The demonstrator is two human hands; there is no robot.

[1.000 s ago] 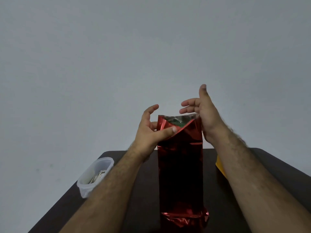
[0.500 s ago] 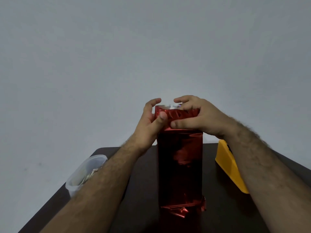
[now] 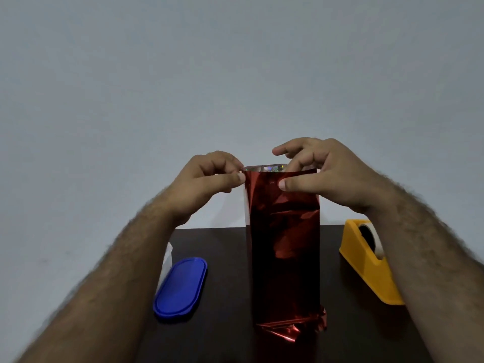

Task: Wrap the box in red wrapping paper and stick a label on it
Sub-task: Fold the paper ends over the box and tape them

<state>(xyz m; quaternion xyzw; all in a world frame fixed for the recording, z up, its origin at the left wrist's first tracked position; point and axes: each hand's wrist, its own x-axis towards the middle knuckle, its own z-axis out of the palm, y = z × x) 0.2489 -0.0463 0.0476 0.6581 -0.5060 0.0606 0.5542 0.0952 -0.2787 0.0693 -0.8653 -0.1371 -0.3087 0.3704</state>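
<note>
Box (image 3: 284, 247) stood upright mid-counter (image 3: 225, 247), bottom end folded. I'd lifted the pressed-down top flap again: left hand (image 3: 207, 183) pinched the paper (image 3: 264, 176) corner, right hand (image 3: 322, 176) pinched the top edge. Top not closed yet; tape dispenser (image 3: 366, 268) sat right.

Hidden and hard-to-see bits

The red paper (image 3: 284, 244) covers the box all over. The left arm hides most of the clear tub (image 3: 167, 260). The right arm hides part of the yellow tape holder (image 3: 366, 268). Both arms look blurry.
</note>
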